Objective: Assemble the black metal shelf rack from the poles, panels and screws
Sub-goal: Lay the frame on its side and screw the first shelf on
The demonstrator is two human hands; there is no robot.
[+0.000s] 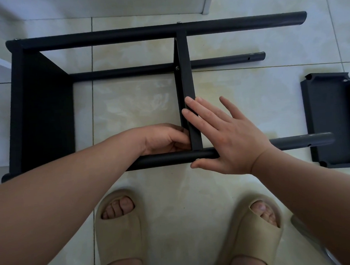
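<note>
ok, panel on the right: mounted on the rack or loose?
Loose. The loose panel lies flat on the floor, rim side up, its corner notches empty, with no pole through them.

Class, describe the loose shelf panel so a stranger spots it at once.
Start at the half-built black metal rack frame on the pale tiled floor. Far right, by its open pole ends, is a black rectangular metal panel. It alone lies flat, rim upward.
</note>
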